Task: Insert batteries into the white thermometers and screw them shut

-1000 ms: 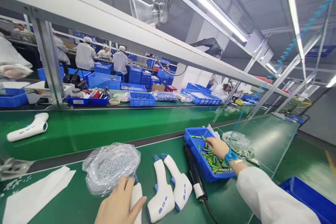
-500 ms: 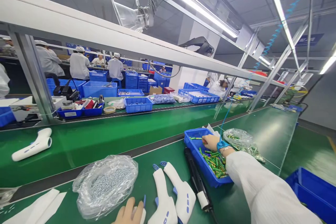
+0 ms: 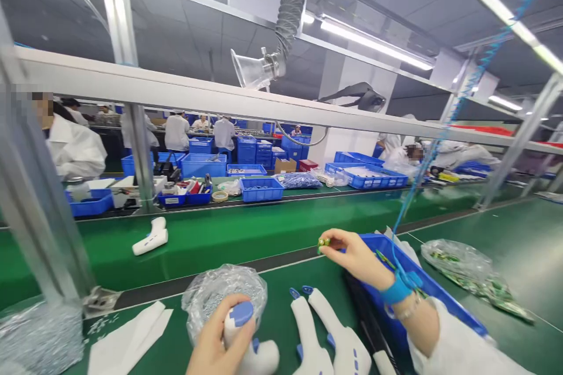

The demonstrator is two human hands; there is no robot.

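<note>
My left hand (image 3: 213, 343) is wrapped round a white forehead thermometer (image 3: 266, 357), whose blue-ended handle points up. With finger and thumb, my right hand (image 3: 358, 255) pinches a few green batteries (image 3: 324, 242) over the bench, just left of a blue bin (image 3: 457, 312). My right wrist wears a blue strap with a coiled blue cord. Two more white thermometers (image 3: 308, 334) lie side by side between my hands. A black electric screwdriver (image 3: 367, 319) rests against the bin. Behind my left hand lies a clear plastic bag of small screws (image 3: 229, 282).
White paper sheets (image 3: 127, 337) and another bag of small parts (image 3: 39, 334) lie at left. One thermometer (image 3: 151, 237) rests on the green conveyor (image 3: 246, 231). A bag of circuit boards (image 3: 475, 275) is at right. A metal post (image 3: 39, 199) rises at left; people work beyond.
My right hand has come out of the bin, moving left with batteries. My left hand has raised a thermometer off the bench. The view has swung left.
</note>
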